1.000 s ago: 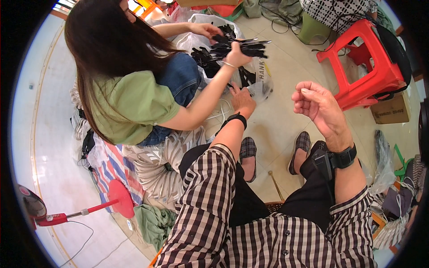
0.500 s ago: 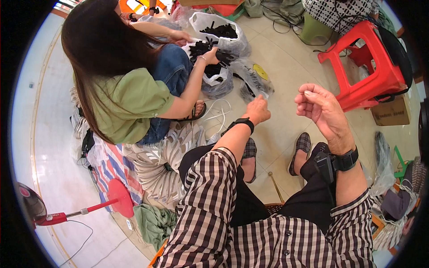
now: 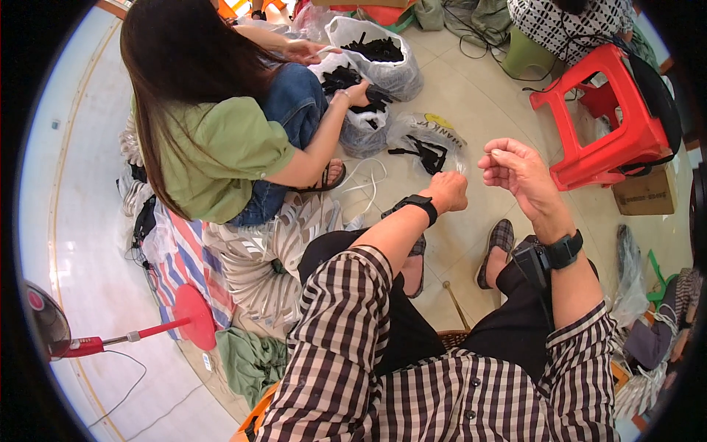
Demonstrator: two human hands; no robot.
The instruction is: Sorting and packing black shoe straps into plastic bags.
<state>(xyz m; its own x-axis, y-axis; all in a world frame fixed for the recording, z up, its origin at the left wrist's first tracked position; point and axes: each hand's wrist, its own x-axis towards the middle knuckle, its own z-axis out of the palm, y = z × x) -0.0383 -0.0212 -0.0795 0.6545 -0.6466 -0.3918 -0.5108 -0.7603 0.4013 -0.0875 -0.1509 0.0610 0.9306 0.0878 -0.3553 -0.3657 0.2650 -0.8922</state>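
Observation:
My left hand point(image 3: 448, 193) is closed at the near edge of a clear plastic bag point(image 3: 458, 151), apparently gripping its rim. Several black strips point(image 3: 427, 153) show in the bag's mouth. Off to the right, my right hand point(image 3: 521, 180) is raised in front of me, palm turned inward. Its thumb and forefinger are pinched together and the other fingers curl; anything between them is too small to make out. Each of my wrists wears a black band.
At left, a person in a green top point(image 3: 221, 147) handles black pieces over a white bag point(image 3: 368, 129). Behind it stands another bag point(image 3: 405, 77) of black pieces. A red stool point(image 3: 582, 158) is at right, a fan with a red base point(image 3: 195, 317) at lower left.
My left hand has moved slightly right and nearer. The clear bag's mouth now gapes wider, showing the black strips. My right hand has barely shifted.

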